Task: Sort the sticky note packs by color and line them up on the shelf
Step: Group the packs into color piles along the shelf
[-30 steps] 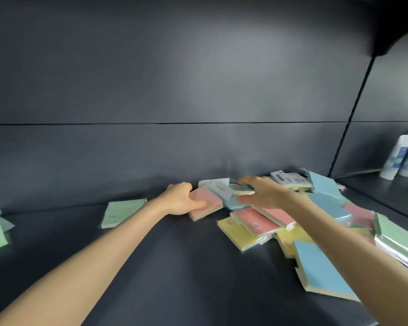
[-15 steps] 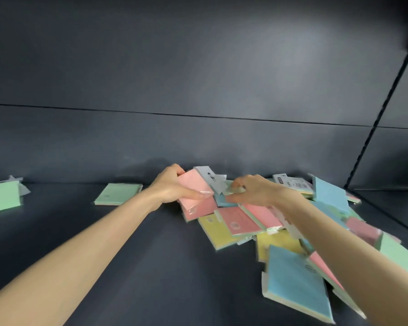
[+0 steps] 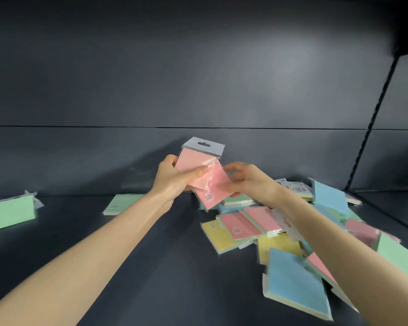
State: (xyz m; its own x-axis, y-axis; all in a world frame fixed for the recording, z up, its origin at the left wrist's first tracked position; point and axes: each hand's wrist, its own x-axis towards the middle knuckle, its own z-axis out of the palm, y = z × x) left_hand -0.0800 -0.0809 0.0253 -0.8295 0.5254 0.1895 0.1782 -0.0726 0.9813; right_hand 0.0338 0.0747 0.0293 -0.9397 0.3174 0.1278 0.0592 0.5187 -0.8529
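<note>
Now the left hand (image 3: pixel 172 182) has raised the pink packs (image 3: pixel 198 171).

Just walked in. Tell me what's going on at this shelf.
A person is sorting sticky note packs by color. The left hand and right hand hold what look like two overlapping pink packs up above the dark shelf. An unsorted heap of pink, yellow, blue and green packs lies to the right. A flat green pack and a second green pack sit apart on the left.
</note>
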